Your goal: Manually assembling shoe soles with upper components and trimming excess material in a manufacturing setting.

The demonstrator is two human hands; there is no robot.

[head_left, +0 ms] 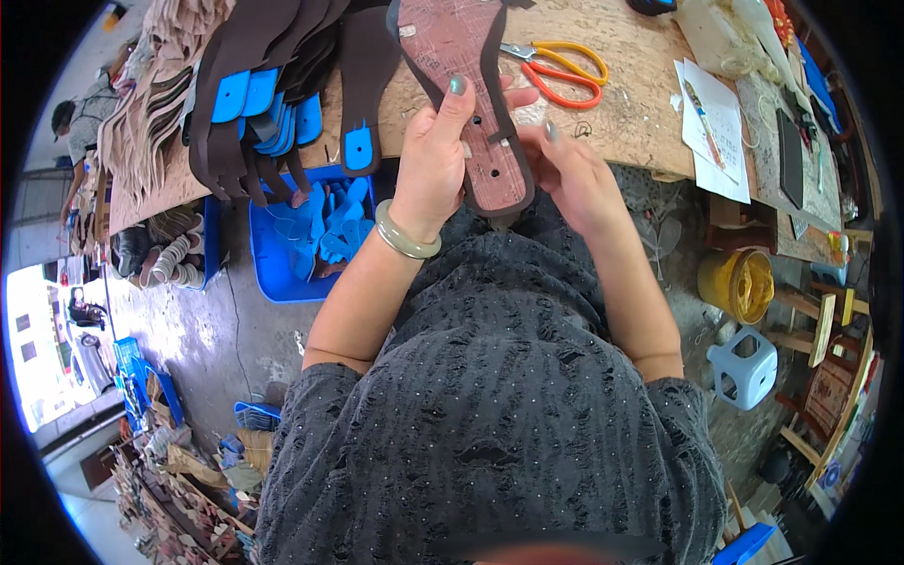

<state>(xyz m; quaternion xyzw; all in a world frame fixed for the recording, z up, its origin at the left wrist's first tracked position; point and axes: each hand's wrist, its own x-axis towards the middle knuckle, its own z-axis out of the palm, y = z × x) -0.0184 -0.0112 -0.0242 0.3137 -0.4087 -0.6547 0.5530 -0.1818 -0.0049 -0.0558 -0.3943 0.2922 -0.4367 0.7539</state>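
Note:
In my left hand (435, 165) is a shoe insole (482, 102), a reddish-brown board with a dark brown border and small dark holes. The thumb presses on its face, and fingertips show past the far edge. My right hand (576, 177) is beside the insole's right edge, near a small dark tab (499, 137). Its fingers are curled in; whatever they pinch is hidden. Scissors (565, 104) with red and yellow handles lie beyond the right hand. To the left of the insole lies a dark brown insole piece (363, 75) with a blue heel insert (359, 149).
Dark brown pieces with blue inserts (247, 94) and beige pieces (155, 122) cover the workbench's left side. Below stands a blue bin (282, 290). Papers (706, 151) lie at right, above a yellow bucket (718, 282) and plastic stool (744, 363). Another person (94, 113) is far left.

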